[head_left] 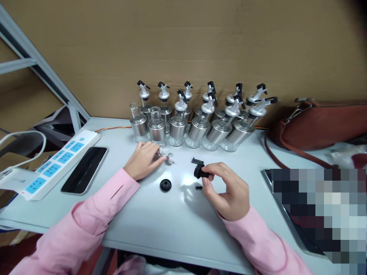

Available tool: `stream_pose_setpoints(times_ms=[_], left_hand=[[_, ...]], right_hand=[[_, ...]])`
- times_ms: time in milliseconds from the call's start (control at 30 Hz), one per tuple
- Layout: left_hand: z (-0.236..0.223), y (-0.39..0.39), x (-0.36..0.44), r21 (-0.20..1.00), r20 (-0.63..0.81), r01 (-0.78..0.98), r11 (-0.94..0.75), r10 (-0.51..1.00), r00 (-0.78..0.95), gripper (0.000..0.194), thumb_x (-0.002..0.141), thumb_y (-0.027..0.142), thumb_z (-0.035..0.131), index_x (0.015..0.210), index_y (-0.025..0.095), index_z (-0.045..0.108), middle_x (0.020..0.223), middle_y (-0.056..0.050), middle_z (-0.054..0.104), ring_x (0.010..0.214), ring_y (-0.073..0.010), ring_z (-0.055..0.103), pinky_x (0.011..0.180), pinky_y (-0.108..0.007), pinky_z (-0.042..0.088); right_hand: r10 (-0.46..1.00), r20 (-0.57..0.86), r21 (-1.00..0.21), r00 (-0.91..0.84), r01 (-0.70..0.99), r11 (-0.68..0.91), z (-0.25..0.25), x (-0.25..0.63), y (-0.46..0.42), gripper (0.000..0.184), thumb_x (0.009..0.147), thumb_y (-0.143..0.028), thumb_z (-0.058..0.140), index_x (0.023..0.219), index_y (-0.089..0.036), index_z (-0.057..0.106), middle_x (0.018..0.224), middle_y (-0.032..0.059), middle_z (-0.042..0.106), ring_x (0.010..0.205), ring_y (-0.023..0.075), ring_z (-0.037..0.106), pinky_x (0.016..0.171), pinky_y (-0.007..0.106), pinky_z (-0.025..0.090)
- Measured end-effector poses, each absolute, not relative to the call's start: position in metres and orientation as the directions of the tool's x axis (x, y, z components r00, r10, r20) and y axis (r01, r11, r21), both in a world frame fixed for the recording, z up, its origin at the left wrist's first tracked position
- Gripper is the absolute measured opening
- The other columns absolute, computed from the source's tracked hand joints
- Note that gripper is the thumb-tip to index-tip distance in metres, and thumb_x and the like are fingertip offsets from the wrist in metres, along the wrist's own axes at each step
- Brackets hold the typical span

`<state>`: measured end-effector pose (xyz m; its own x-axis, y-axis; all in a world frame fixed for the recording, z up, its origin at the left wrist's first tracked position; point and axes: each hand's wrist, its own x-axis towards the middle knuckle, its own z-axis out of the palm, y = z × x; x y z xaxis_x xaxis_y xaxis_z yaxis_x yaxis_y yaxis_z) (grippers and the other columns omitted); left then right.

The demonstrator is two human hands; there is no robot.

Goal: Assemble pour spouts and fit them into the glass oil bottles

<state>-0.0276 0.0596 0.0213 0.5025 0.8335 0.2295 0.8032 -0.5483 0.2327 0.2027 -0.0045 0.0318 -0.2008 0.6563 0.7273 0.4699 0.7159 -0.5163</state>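
My right hand (229, 191) pinches a black round plastic bottle stopper (198, 171) between thumb and fingertips, just above the table. Beyond it lies a small black lever (197, 161). Tiny black pieces (198, 188) rest below the stopper. My left hand (145, 159) is low over the table, its thumb and fingers closed around a silver pourer spout (169, 158); the fingers partly hide it. A second black disc-shaped stopper (165, 185) lies flat between my hands. Behind them stand two glass bottles with steel sleeves and bare necks, the nearer one (157, 128) just past my left fingers.
Several bottles with silver and black pourers (197, 128) stand in two rows at the back, before a cardboard wall (183, 42). At left lie a phone (85, 170) and a power strip (61, 162). A brown bag (323, 126) and a dark-edged, blurred-out object (282, 214) occupy the right.
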Motion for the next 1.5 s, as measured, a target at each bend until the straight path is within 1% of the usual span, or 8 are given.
stream_pose_setpoints(times_ms=[167,333,567,833,967,1233,1400,1500], left_hand=[[0.001,0.064,-0.022,0.393,0.235,0.816,-0.424,0.904,0.357,0.036,0.092,0.043,0.031,0.104,0.013,0.048,0.089,-0.007,0.051,0.086,-0.0208,0.044,0.079,-0.035,0.038],[-0.007,0.061,-0.015,0.411,0.173,0.778,-0.476,0.878,0.446,0.065,0.087,0.051,0.039,0.137,0.014,0.019,0.124,-0.014,0.041,0.111,-0.0271,0.037,0.094,-0.043,0.032],[-0.004,0.059,-0.015,0.387,0.167,0.712,-0.586,0.804,0.571,0.064,0.083,0.046,0.049,0.137,0.023,0.021,0.132,-0.011,0.035,0.121,-0.0273,0.032,0.099,-0.045,0.030],[0.001,0.058,-0.016,0.418,0.175,0.642,-0.643,0.751,0.637,0.072,0.068,0.008,0.044,0.136,0.020,0.022,0.136,-0.010,0.030,0.126,-0.0247,0.028,0.105,-0.043,0.026],[-0.004,0.059,-0.015,0.421,0.191,0.646,-0.636,0.759,0.623,0.059,0.078,0.014,0.042,0.134,0.019,0.025,0.133,-0.010,0.035,0.124,-0.0237,0.032,0.104,-0.042,0.029],[-0.004,0.059,-0.015,0.409,0.187,0.656,-0.635,0.762,0.620,0.050,0.086,0.026,0.044,0.133,0.018,0.028,0.132,-0.011,0.038,0.121,-0.0236,0.034,0.102,-0.041,0.031],[-0.003,0.059,-0.016,0.414,0.185,0.650,-0.637,0.758,0.625,0.050,0.084,0.019,0.042,0.132,0.018,0.028,0.131,-0.010,0.038,0.121,-0.0235,0.034,0.101,-0.041,0.031],[-0.004,0.060,-0.016,0.412,0.182,0.655,-0.634,0.761,0.622,0.051,0.081,0.012,0.039,0.130,0.016,0.030,0.130,-0.011,0.040,0.120,-0.0231,0.035,0.100,-0.041,0.032]], right_hand=[[0.673,0.710,-0.525,-0.207,0.480,0.702,0.030,0.203,-0.004,0.024,0.074,-0.006,0.052,0.094,-0.020,0.054,0.075,0.0031,0.058,0.060,0.0131,0.050,0.055,0.028,0.045],[0.694,0.678,-0.532,-0.243,0.490,0.691,0.028,0.202,-0.003,0.023,0.076,-0.007,0.052,0.095,-0.019,0.054,0.078,0.0038,0.059,0.062,0.0132,0.051,0.058,0.029,0.045],[0.721,0.529,-0.502,-0.448,0.520,0.691,0.024,0.202,0.001,0.022,0.084,-0.013,0.046,0.101,-0.018,0.058,0.084,0.0068,0.061,0.078,0.0168,0.056,0.069,0.032,0.047],[0.700,0.333,-0.448,-0.632,0.547,0.707,0.010,0.199,0.003,0.021,0.081,-0.010,0.045,0.096,-0.015,0.058,0.079,0.0078,0.064,0.073,0.0197,0.056,0.063,0.034,0.046],[0.702,0.334,-0.541,-0.629,0.482,0.689,0.007,0.199,0.002,0.016,0.082,-0.010,0.044,0.089,-0.016,0.058,0.080,0.0071,0.067,0.073,0.0174,0.060,0.067,0.033,0.048],[0.581,0.389,-0.561,-0.715,0.317,0.765,0.005,0.192,-0.002,0.044,0.074,0.001,0.037,0.110,-0.015,0.055,0.111,0.0090,0.065,0.104,0.0172,0.059,0.084,0.034,0.046],[0.765,0.420,-0.499,-0.488,0.580,0.644,0.013,0.196,-0.001,0.020,0.081,-0.012,0.045,0.092,-0.018,0.061,0.087,0.0075,0.065,0.083,0.0196,0.058,0.069,0.034,0.042],[0.820,0.384,-0.418,-0.424,0.712,0.564,0.011,0.201,0.004,0.023,0.082,-0.015,0.046,0.098,-0.019,0.062,0.083,0.0078,0.063,0.080,0.0216,0.054,0.066,0.035,0.039]])
